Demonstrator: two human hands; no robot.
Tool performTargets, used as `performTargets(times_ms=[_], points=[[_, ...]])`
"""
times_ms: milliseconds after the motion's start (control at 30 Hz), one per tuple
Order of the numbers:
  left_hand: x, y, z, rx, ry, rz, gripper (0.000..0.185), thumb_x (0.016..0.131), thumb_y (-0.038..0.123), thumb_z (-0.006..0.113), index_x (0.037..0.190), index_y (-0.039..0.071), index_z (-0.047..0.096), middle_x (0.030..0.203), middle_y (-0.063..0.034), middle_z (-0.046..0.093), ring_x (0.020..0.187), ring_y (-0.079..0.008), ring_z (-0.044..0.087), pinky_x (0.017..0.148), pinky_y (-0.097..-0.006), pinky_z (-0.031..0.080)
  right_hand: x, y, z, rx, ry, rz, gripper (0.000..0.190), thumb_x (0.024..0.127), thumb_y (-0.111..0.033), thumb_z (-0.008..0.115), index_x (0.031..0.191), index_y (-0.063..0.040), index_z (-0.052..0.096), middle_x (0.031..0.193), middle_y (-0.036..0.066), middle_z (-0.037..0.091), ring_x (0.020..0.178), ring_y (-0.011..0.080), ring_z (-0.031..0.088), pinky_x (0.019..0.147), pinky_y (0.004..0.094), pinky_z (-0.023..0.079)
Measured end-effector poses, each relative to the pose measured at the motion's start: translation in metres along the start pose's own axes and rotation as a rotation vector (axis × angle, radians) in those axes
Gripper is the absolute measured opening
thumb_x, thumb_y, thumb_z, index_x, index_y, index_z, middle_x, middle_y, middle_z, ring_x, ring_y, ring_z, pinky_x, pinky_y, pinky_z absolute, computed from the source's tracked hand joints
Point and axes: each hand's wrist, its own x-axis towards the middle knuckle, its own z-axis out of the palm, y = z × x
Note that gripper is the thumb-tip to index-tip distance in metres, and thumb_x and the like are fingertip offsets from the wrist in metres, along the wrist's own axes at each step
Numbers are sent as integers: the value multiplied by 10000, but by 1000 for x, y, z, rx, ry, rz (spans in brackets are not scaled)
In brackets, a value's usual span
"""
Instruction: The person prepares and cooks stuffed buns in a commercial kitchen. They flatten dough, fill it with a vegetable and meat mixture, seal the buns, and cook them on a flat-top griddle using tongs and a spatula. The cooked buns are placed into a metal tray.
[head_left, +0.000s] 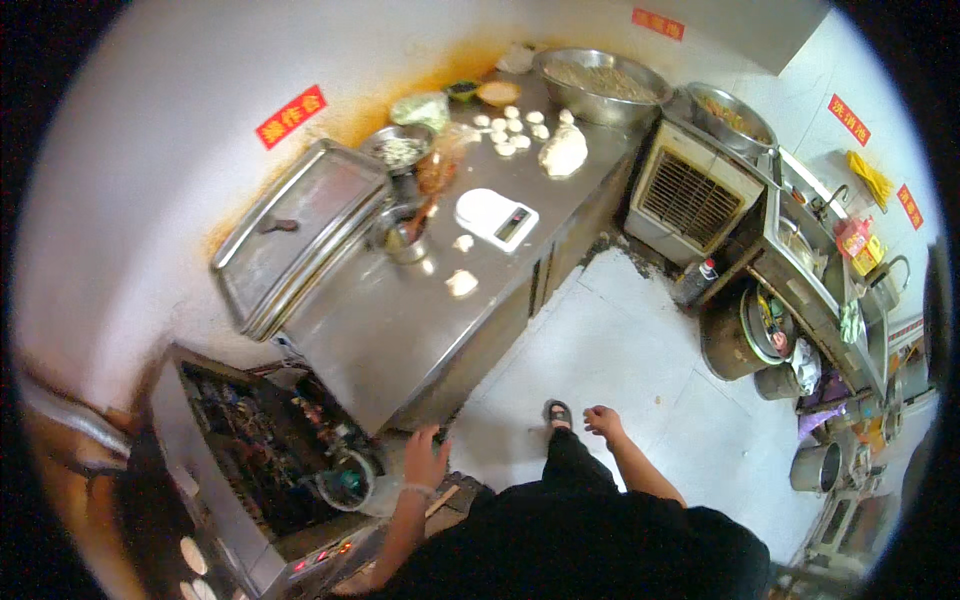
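Observation:
My left hand (426, 459) hangs with fingers apart near the steel worktable's front corner, beside a clear tub (351, 480) on a metal cabinet. My right hand (604, 423) is over the floor, fingers loosely bent, with nothing visible in it. On the steel worktable (375, 322) lies a white digital kitchen scale (496, 217). Two dough pieces, one larger (462, 283) and one small (463, 243), lie near it. Farther back sit several small dough balls (507, 135) and a large dough lump (564, 151). A steel pot (405, 238) with a handled utensil stands left of the scale.
Stacked metal trays (307, 232) lean against the wall. A large steel basin (600, 82) of filling stands at the table's far end. Beyond are an air cooler (694, 191), another basin (731, 116) and a sink counter (810, 277). The metal cabinet (225, 487) has lit indicators.

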Motion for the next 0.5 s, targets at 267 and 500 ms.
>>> performTargets(times_ms=[267, 500], points=[[304, 84, 113, 370, 247, -148, 511, 837, 384, 563, 1252, 98, 475, 1350, -148, 389, 1213, -340, 383, 991, -500, 306, 90, -41, -198, 47, 153, 37, 291, 873, -266, 531, 1005, -23, 621, 835, 84, 654, 689, 149, 626, 580, 248, 477], [354, 22, 157, 82, 74, -419, 483, 797, 271, 623, 1226, 107, 475, 1254, -137, 469, 1123, -314, 465, 946, -424, 380, 194, -162, -212, 184, 77, -104, 278, 869, -276, 556, 956, -27, 641, 795, 90, 667, 672, 148, 639, 589, 263, 504]])
